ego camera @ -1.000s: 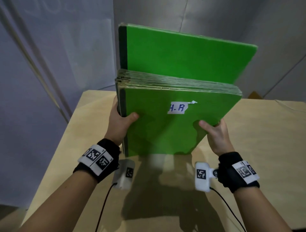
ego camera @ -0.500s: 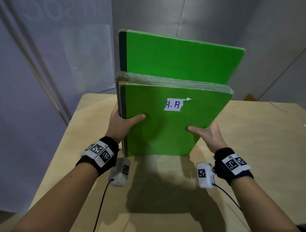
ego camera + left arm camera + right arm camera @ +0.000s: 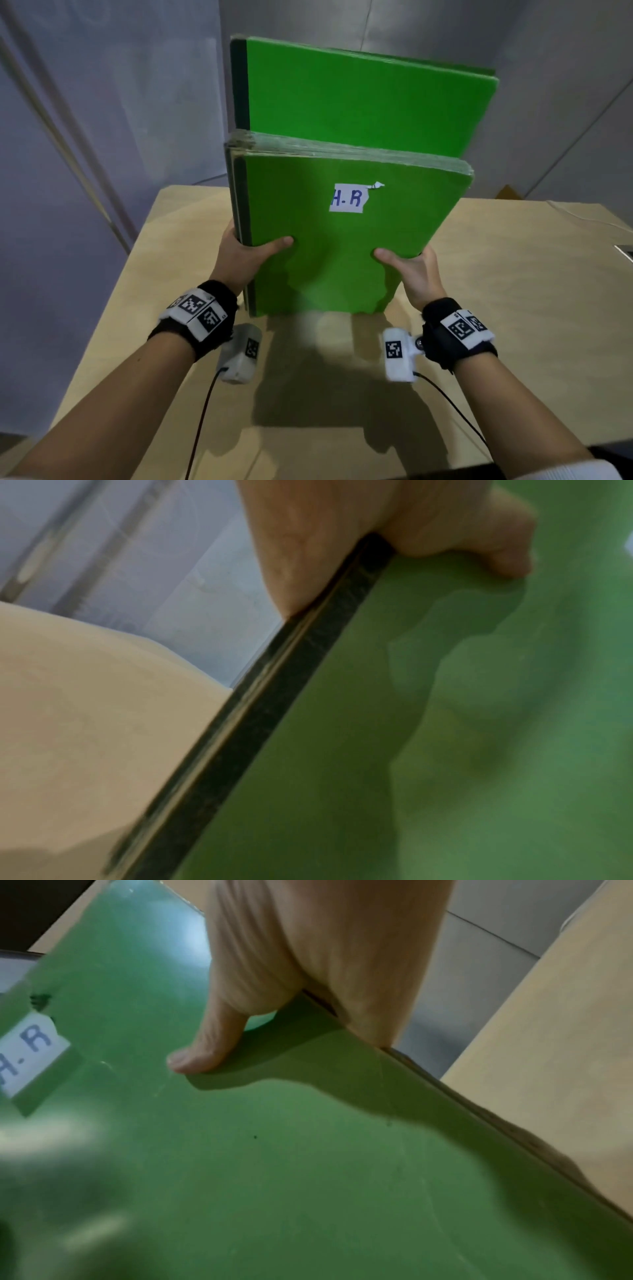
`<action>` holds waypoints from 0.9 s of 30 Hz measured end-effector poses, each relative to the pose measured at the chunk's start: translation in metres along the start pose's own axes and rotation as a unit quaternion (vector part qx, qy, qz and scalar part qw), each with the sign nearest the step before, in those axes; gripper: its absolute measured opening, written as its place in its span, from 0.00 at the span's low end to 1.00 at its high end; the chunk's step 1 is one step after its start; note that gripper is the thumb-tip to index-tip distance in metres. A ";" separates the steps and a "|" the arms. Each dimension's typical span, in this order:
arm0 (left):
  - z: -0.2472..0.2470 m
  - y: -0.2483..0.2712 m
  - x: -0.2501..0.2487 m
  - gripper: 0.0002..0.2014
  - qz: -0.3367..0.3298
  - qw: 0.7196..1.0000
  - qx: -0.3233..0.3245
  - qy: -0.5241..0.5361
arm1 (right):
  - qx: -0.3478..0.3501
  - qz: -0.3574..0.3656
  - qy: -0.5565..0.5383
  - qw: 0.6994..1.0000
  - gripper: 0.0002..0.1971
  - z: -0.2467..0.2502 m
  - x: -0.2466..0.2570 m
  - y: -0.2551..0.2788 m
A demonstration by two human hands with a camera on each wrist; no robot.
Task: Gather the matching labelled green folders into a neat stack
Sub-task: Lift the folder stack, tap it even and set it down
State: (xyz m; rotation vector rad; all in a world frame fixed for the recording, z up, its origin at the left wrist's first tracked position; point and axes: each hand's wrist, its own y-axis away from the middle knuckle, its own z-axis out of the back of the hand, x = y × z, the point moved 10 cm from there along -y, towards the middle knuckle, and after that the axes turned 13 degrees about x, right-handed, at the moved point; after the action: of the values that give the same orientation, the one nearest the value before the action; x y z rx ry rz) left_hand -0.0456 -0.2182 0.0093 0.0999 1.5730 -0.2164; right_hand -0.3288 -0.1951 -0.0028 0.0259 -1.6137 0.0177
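Both hands grasp the folders (image 3: 329, 260): left hand (image 3: 245, 255) on the spine, right hand (image 3: 412, 270) on the open edge, bundle upright on the bench (image 3: 513, 308). Squaring step; next, probably level the taller far folder.

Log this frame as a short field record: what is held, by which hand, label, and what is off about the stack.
held: green folder stack, upright, lower edge at the table
left hand: grips spine edge
right hand: grips opposite edge
label: H-R, on front cover
misalignment: rear folder stands higher than the rest
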 end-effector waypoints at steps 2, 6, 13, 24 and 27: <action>0.000 0.001 0.005 0.21 0.004 1.000 0.004 0.001 | 0.003 -0.005 0.000 1.000 0.25 -0.002 -0.002 0.002; -0.001 0.002 0.023 0.28 0.026 0.999 0.027 0.005 | 0.019 -0.040 0.038 0.998 0.31 -0.003 -0.019 0.001; 0.000 0.007 0.055 0.25 0.063 0.998 -0.004 0.009 | 0.008 -0.062 0.035 0.997 0.21 -0.004 -0.041 0.005; 0.004 -0.014 0.046 0.32 0.092 0.994 -0.047 0.024 | -0.037 -0.055 0.037 0.997 0.29 0.006 -0.031 0.001; -0.007 -0.018 0.044 0.18 0.126 0.991 -0.043 0.015 | -0.039 -0.073 0.059 0.995 0.27 0.015 -0.023 -0.002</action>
State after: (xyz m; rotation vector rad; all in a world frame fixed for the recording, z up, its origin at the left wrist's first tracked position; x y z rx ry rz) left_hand -0.0570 -0.2372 -0.0329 0.2345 1.5808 0.0516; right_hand -0.3430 -0.1978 -0.0269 0.0804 -1.4893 -0.1538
